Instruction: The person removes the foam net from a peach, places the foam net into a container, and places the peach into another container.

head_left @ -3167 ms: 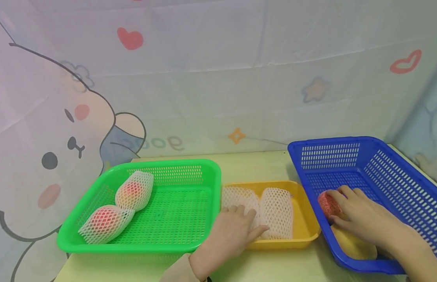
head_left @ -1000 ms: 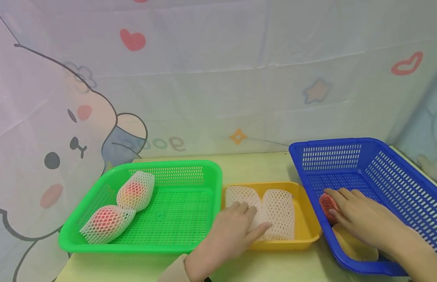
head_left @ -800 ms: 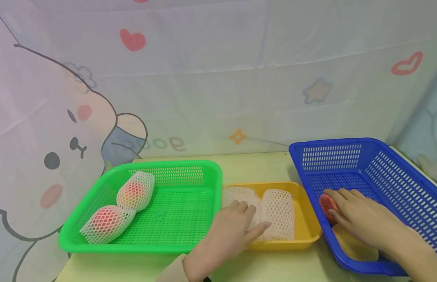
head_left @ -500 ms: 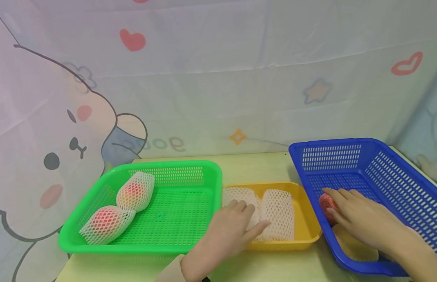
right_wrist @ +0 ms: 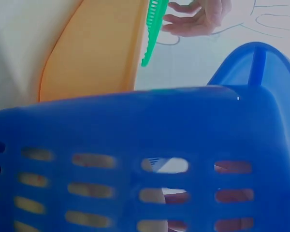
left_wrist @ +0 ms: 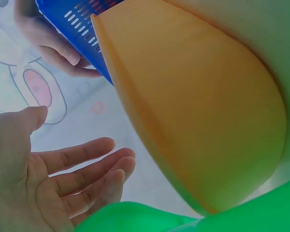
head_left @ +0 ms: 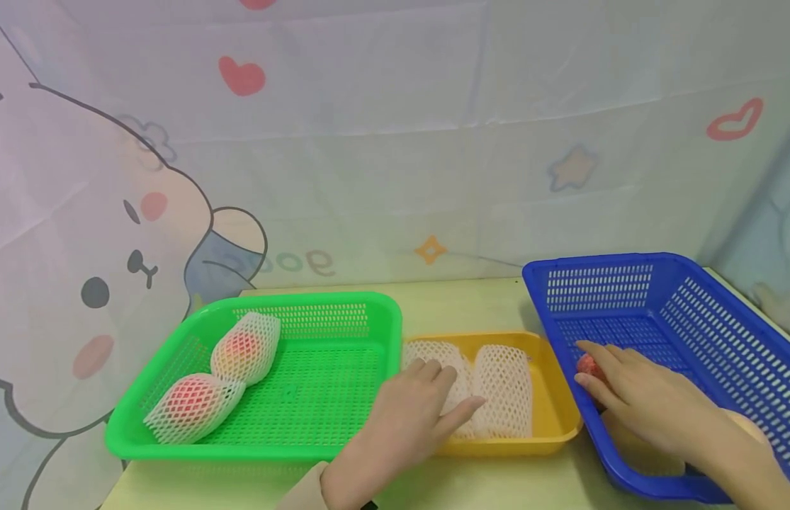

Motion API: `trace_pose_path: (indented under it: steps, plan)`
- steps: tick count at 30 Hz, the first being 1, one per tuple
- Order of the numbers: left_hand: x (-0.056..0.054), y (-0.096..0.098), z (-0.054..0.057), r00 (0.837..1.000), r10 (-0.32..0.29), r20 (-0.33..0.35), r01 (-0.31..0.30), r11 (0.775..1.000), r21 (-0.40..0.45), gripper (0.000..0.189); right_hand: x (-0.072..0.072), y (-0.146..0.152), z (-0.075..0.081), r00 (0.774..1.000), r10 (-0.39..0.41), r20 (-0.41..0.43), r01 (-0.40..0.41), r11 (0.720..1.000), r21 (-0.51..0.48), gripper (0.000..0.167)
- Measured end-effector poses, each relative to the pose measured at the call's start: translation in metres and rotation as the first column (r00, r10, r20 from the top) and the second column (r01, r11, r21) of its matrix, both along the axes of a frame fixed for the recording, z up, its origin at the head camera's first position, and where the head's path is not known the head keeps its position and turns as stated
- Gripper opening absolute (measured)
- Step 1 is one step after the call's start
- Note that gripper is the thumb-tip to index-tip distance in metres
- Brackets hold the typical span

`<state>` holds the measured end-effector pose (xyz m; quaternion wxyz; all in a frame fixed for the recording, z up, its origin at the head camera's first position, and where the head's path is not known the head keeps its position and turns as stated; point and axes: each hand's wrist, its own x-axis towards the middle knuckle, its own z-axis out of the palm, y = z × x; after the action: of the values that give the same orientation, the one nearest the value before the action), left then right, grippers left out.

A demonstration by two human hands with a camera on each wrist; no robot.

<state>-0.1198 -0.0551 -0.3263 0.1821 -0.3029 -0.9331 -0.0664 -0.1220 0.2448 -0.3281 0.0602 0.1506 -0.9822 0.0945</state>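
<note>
My left hand point(head_left: 407, 407) hovers over the yellow tray point(head_left: 554, 397) with relaxed, slightly bent fingers, apart from the two white foam fruit nets point(head_left: 504, 389) lying there. The left wrist view shows its palm point(left_wrist: 43, 193) holding nothing. Inside the blue basket point(head_left: 599, 290), my right hand point(head_left: 650, 397) lies over a speckled red fruit point(head_left: 589, 366), largely covered by the hand. Its thumb and index finger look fairly straight and spread to either side of the fruit. A yellow fruit point(head_left: 650, 453) lies below this hand; a pale round one point(head_left: 745, 427) shows behind the wrist.
A green basket point(head_left: 388, 340) stands at the left with two red-yellow fruits point(head_left: 189, 402) in white foam nets. Baskets and tray stand close together on a pale table point(head_left: 458, 301). A printed curtain point(head_left: 382, 156) hangs behind it.
My right hand has shifted slightly, its thumb spreading left, and less of the red fruit shows. The pale fruit behind the wrist is more visible. My left hand has drifted slightly left.
</note>
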Motion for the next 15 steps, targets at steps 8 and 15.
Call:
trace_pose_path:
  steps: [8,15]
  plan:
    - [0.001,-0.002,0.001,1.000,0.002,-0.012,-0.002,1.000,0.013,0.041,0.001,-0.006,0.000,0.999,0.026,-0.037,-0.027,1.000,-0.016,0.055]
    - [0.002,-0.003,0.003,1.000,0.000,-0.029,0.001,1.000,0.021,0.041,0.003,-0.013,0.001,0.999,0.018,-0.043,-0.018,1.000,-0.014,0.058]
